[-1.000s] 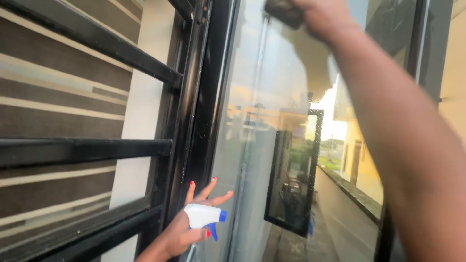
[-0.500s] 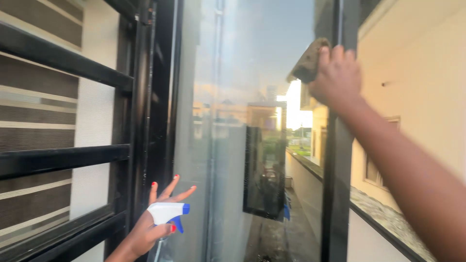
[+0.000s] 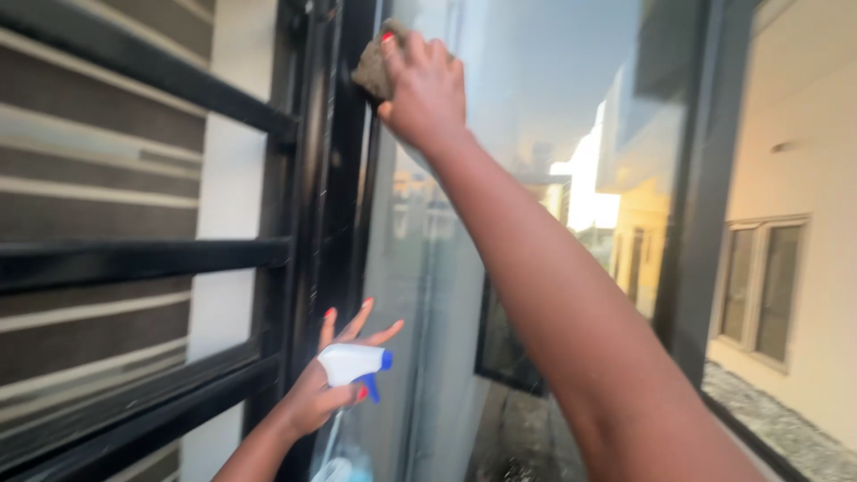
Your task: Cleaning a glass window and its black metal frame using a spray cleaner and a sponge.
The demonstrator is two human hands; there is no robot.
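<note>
The right hand (image 3: 424,85) pressed a brownish sponge (image 3: 375,70) (soft, light, best gripped across its back) to the upper left corner of the glass pane (image 3: 500,196), fingers curled over it. The left hand (image 3: 330,393) clasped a white spray bottle (image 3: 350,364) by its neck, other fingers splayed, beside the black frame (image 3: 344,223).

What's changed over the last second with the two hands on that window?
The right hand, pressing the brown sponge to the glass pane, swept from the pane's right edge across to its upper left, beside the black frame. Nothing was picked up or let go. The left hand stays low by the frame, holding the white spray bottle with fingers spread.
</note>
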